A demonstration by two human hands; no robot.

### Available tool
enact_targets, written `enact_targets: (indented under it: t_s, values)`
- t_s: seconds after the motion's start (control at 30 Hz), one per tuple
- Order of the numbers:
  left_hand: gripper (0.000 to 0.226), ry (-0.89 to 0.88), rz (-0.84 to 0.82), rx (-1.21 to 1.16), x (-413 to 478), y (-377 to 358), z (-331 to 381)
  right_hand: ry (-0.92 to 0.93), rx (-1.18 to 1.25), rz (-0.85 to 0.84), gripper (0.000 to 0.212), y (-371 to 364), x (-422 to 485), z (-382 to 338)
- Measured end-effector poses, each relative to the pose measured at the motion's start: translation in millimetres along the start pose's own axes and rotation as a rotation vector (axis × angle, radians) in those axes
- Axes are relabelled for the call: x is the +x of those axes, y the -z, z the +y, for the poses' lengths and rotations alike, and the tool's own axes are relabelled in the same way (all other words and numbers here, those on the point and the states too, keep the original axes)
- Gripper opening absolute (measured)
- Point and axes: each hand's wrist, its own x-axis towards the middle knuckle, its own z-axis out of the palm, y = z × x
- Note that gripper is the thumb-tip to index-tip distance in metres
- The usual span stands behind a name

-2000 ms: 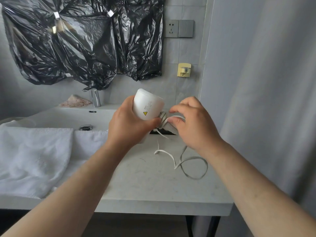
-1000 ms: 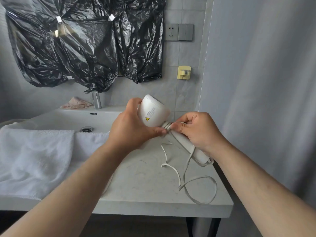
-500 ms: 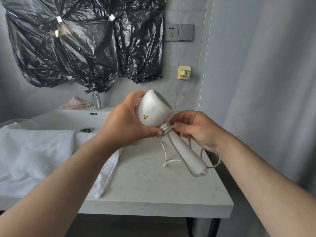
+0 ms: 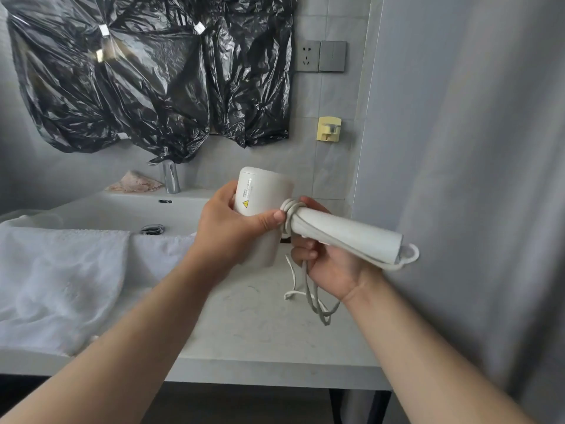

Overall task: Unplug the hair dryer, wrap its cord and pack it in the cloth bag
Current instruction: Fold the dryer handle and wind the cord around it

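Left hand (image 4: 232,228): wrapped around the barrel of the hair dryer (image 4: 263,209), thumb pressed flat against the coils at the neck; the fingers on the far side are hidden, so I cannot tell how they lie, but the hold looks closed and firm.
Hair dryer, position: held in the air above the tabletop (image 4: 260,338), just right of the sink (image 4: 128,209); barrel upright, handle pointing right and slightly down.
Hair dryer, look: white, smooth matte plastic, a short round barrel with a yellow warning triangle and small print on its side; straight tapering handle.
Hair dryer, handling: probably light and rigid; the smooth shell could slip, so the barrel and the neck where the handle joins seem the safest places to hold.
Cord (image 4: 308,289): pale grey, flat-looking and limp; several turns sit tight at the neck, one run lies along the handle to a small loop at its end, and the loose tail hangs down to the tabletop. It likely springs loose unless pinned.
Right hand (image 4: 333,264): under the handle, palm up, fingers curled around the handle and the hanging cord.
Progress: wrapping seems partly done; the plug is not clearly visible, nor any cloth bag.
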Motion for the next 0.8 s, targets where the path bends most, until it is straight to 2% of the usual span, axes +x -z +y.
enact_targets:
  t_s: [0.1,0.2,0.27,0.4,0.57,0.7,0.8]
  values:
    - [0.05,0.044,0.123,-0.027,0,-7,-1,0.079,-0.137,0.162,0.034,-10,2,9]
    - [0.058,0.023,0.211,0.027,1,-11,-3,0.17,-0.377,0.311,0.025,-14,1,18]
    - [0.066,0.011,0.261,0.052,1,-12,-3,0.18,-0.484,0.337,0.024,-16,-1,20]
    - [0.078,-0.003,0.376,0.128,6,-12,-1,0.142,-0.752,0.301,0.025,-21,-8,20]
    - [0.074,-0.024,0.422,0.319,4,-14,10,0.15,-1.168,0.284,0.029,-20,-5,11]
    - [0.077,-0.066,0.419,0.526,6,-10,15,0.189,-1.452,0.167,0.035,-23,-7,0]
    - [0.083,-0.104,0.359,0.647,6,-6,11,0.271,-1.708,0.127,0.041,-24,-9,-16]
